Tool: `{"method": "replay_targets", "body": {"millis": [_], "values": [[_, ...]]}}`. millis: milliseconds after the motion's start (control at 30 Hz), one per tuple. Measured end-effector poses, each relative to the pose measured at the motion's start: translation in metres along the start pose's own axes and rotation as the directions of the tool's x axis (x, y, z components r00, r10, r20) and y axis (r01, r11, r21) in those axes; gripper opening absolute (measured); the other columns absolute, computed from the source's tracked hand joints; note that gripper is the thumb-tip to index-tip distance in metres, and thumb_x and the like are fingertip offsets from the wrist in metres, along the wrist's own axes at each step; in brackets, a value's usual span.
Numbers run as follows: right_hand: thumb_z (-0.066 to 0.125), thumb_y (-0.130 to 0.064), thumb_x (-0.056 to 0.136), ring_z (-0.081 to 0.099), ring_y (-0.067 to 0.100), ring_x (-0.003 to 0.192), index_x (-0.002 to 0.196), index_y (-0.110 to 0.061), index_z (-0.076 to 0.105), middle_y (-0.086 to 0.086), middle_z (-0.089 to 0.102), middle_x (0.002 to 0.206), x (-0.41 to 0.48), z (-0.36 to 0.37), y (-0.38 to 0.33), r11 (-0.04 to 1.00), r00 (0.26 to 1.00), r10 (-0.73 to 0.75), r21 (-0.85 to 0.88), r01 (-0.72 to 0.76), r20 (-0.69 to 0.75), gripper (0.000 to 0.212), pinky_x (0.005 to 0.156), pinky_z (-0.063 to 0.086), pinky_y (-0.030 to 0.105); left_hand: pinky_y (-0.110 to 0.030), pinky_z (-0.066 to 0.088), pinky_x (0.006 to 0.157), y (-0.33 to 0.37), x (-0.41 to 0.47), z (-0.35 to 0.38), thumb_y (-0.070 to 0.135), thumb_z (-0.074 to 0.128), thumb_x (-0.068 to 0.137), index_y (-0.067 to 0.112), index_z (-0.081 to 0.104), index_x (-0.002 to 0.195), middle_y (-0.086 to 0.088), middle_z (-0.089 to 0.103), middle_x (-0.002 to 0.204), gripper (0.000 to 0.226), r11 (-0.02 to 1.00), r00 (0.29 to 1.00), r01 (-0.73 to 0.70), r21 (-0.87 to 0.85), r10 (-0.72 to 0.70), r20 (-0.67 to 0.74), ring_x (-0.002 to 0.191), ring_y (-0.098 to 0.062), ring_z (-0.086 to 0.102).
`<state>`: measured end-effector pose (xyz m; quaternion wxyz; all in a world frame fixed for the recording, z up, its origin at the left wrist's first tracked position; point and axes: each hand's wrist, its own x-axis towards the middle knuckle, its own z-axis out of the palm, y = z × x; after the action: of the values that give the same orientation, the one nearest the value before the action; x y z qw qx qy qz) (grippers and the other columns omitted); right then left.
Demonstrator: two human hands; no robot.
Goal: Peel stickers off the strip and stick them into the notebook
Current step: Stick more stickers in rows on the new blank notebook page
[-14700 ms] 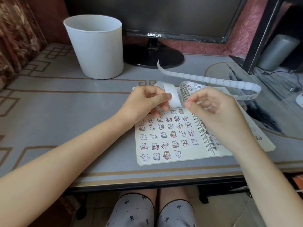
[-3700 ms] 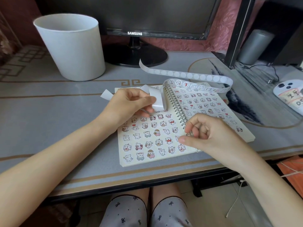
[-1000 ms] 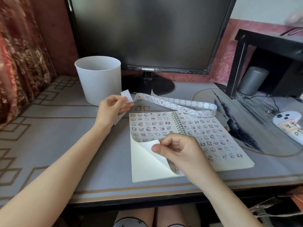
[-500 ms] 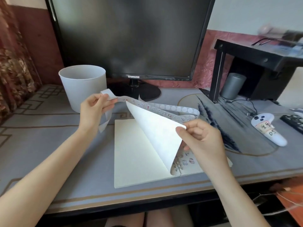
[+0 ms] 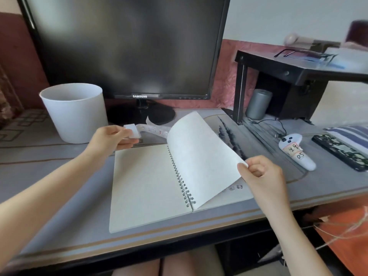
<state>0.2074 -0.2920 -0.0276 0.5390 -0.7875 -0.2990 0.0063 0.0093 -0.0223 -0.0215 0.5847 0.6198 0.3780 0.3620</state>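
1. While the right hand point(image 5: 260, 174) pinches the free corner of a leaf point(image 5: 199, 156) between thumb and curled fingers, that leaf stands lifted and arched over the right half of the notebook point(image 5: 145, 186), not yet laid flat.
2. Left hand point(image 5: 107, 140): grips the white end of the strip point(image 5: 153, 130) between thumb and fingers, just beyond the notebook's far left corner.
3. Strip: runs rightward from the left hand toward the foot of the monitor point(image 5: 127, 46). Small printed stickers show near the hand, and the rest is hidden behind the lifted leaf.
4. Notebook: lies open on the desk point(image 5: 49, 176). Its spiral binding point(image 5: 181, 176) runs far to near, slanting rightward at the near end. The left page is blank, and a few stickers show on the page under the leaf.
5. Governing relation: the blank page lies on the near side of the left hand and to the left of the right hand, across the binding. The left hand is the nearer of the two. Judged likely: the right hand must let the leaf drop before it can peel a sticker.
6. Surroundings: white bucket point(image 5: 73, 112) at far left; white controller point(image 5: 296, 154) at right, well apart from the notebook.
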Motion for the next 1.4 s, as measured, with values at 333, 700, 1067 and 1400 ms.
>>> {"method": "replay_targets", "body": {"millis": [333,700,1067,1400], "values": [[0.062,-0.006,0.081,0.052,0.003,0.058,0.083,-0.021,0.059,-0.005,0.062,0.066,-0.005,-0.003,0.024,0.999,0.999,-0.015,-0.049,0.017,0.036,0.015,0.054,0.04,0.014,-0.021,0.058,0.072,0.007,-0.008,0.05,0.008,0.056,0.092,-0.003,0.062,0.091,-0.02,0.07,0.095,0.012,0.999,0.993,-0.048,-0.002,0.048,0.111,0.081,-0.018,0.072],[0.064,-0.007,0.08,0.037,0.014,0.094,0.08,-0.033,0.064,-0.013,0.052,0.09,-0.007,-0.011,0.039,0.929,0.991,-0.082,-0.351,0.115,0.107,0.026,0.081,0.031,0.026,-0.02,0.058,0.07,0.002,-0.004,0.079,0.008,0.057,0.091,-0.011,0.062,0.103,-0.019,0.07,0.098,0.023,0.999,0.991,-0.046,-0.016,0.048,0.125,0.078,-0.017,0.072],[0.043,-0.044,0.097,0.013,0.001,0.143,0.141,-0.029,0.042,-0.017,0.028,0.152,0.025,0.044,0.012,0.773,0.737,-0.282,-0.31,0.553,0.614,0.047,0.111,0.004,0.018,-0.023,0.059,0.072,-0.002,0.0,0.081,0.01,0.053,0.094,0.006,0.059,0.08,-0.01,0.07,0.09,0.016,0.993,0.995,-0.058,-0.098,0.066,0.081,0.075,-0.012,0.072],[0.054,-0.017,0.092,0.055,0.027,0.107,0.111,-0.011,0.066,0.01,0.066,0.109,0.093,0.056,0.007,0.955,0.966,-0.175,-0.205,0.214,0.192,0.022,0.093,0.036,0.03,-0.037,0.058,0.078,-0.009,0.006,0.084,0.012,0.054,0.095,0.003,0.058,0.091,-0.007,0.067,0.087,0.01,0.996,0.991,-0.018,-0.086,0.029,0.134,0.08,-0.02,0.073]]}}
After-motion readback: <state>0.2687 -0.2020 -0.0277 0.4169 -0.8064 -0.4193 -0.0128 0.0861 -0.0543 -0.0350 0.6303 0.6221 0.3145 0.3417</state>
